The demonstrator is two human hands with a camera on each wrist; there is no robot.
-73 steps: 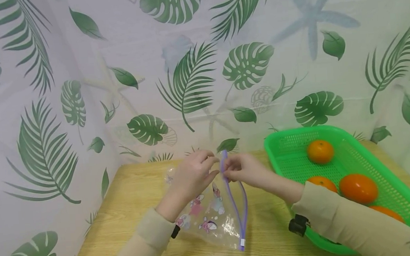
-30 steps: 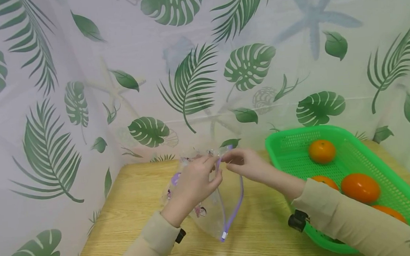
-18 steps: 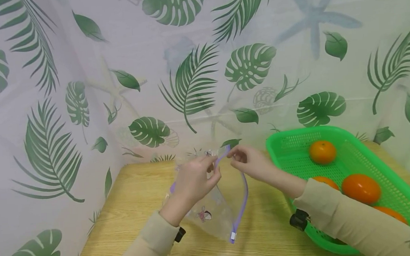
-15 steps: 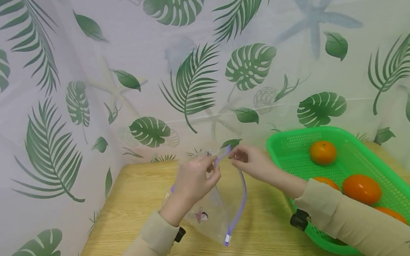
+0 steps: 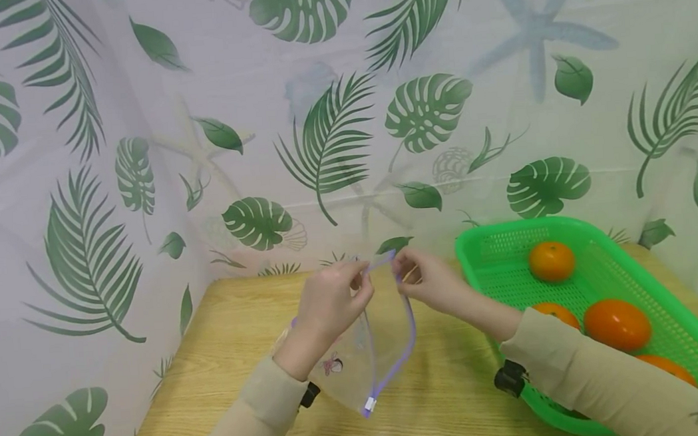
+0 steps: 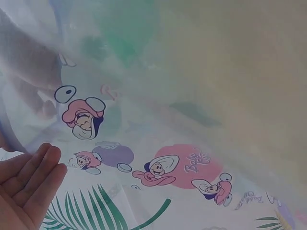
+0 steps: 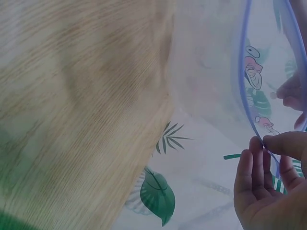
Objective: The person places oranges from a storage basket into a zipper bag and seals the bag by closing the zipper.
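Bag: clear zip bag [image 5: 357, 351] with cartoon prints and a purple zipper strip, held up above the counter [image 5: 225, 359] between both hands, its lower corner with the white slider hanging nearest the wood.
Left hand: left hand [image 5: 330, 302] has its grip pinching one lip of the bag's mouth at the top; in the left wrist view the fingers [image 6: 33, 172] lie against the plastic, cartoon figures showing through the film.
Right hand: right hand [image 5: 427, 280] has its grip pinching the other lip, thumb against fingertips; the right wrist view shows the purple strip [image 7: 244, 96] running down into that pinch.
Mouth of bag: the two lips stand slightly apart between the hands, the purple edge curving down the right side.
Basket: green perforated basket [image 5: 495, 249] on the counter just right of the right hand; the right sleeve crosses over its near rim.
Fruit: one orange [image 5: 551, 261] at the far end, a larger one [image 5: 617, 325] nearer; two more are partly hidden behind the right forearm.
Backdrop: white curtain with green leaf print [image 5: 326, 133] hangs close behind the counter and along the left side.
In the way: the right forearm lies between the bag and the nearer oranges.
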